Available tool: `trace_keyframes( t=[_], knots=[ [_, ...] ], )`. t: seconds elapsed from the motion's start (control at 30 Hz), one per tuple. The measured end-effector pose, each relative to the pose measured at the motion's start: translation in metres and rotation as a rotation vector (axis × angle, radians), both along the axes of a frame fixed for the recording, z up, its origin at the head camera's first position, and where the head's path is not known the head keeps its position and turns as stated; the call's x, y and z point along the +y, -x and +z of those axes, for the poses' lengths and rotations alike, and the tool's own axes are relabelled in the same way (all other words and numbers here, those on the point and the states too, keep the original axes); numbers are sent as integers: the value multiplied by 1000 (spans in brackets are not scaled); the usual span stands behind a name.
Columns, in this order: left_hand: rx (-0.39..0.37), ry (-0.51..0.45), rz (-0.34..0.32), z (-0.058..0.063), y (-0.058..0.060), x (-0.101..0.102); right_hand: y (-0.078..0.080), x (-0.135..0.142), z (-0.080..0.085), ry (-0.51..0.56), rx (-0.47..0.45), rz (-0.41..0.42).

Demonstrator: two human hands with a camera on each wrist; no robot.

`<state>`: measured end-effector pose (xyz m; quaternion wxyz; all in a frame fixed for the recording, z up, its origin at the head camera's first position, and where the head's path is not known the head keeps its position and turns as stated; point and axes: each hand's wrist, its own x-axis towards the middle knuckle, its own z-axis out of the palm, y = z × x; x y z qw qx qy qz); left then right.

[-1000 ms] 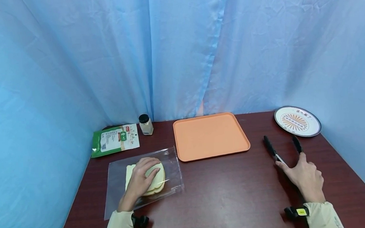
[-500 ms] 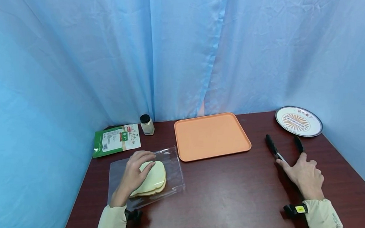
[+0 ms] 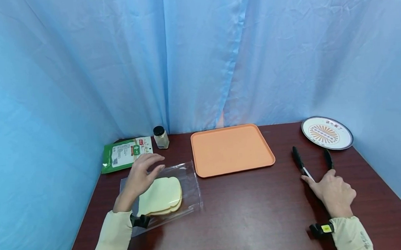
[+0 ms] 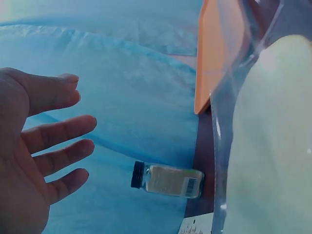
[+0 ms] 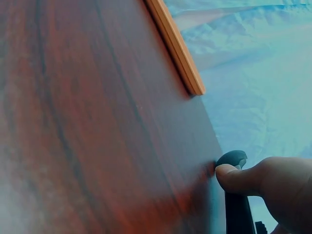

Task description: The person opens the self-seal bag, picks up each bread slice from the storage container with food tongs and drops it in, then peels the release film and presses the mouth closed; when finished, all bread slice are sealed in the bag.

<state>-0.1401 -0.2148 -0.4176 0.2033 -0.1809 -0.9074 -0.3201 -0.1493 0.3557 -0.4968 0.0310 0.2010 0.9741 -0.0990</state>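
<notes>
Left hand (image 3: 140, 180): raised over the left part of a clear plastic bag, grasping nothing; fingers apart and lightly bent, thumb standing off from them. The left wrist view shows its palm side and the fingertips separate from one another.

Right hand (image 3: 334, 192): on a pair of tongs (image 3: 298, 158), black with a silver section; thumb on the left arm, index finger on the right, the two arms spread in a V with the tips toward the plate. In the right wrist view the thumb lies against a black part of the tongs; how the remaining fingers lie cannot be told there.

Bread slices (image 3: 163, 193): pale, at least two, stacked slightly askew, with the clear plastic bag (image 3: 192, 192) around them — whether inside it or on top cannot be told. Location: left half of the table (image 3: 245, 216), dark reddish wood grain.

Tray (image 3: 233, 149): orange, rectangular, low rim, far middle of the table, just beside the bag's far right corner.

Jar (image 3: 161, 139): clear, black lid, pale contents, upright left of the tray.

Packet (image 3: 121, 154): green and white, printed, lying flat left of the jar.

Plate (image 3: 325, 132): white, dark rim, orange sunburst, red lettering; far right corner.

Curtain (image 3: 197, 58): light blue, behind and at both sides.
</notes>
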Motion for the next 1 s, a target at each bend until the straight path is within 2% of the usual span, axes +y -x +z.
trace_keyframes(
  t=[0.27,0.4,0.5,0.67,0.87,1.0],
  knots=[
    [-130,-17,30,3,22,-5,-4,-1,-1,-27,30,9],
    [-224,-15,67,0,31,-6,-3,-1,4,-8,-28,18],
    [-289,-21,83,-2,36,-5,-1,-4,10,1,-33,19],
    [-397,-43,77,-9,43,-1,3,-18,19,-19,126,71],
    [-488,-60,38,-16,51,5,16,-53,36,7,339,240],
    [-519,-47,16,-20,57,9,27,-83,43,76,409,341]
  ],
)
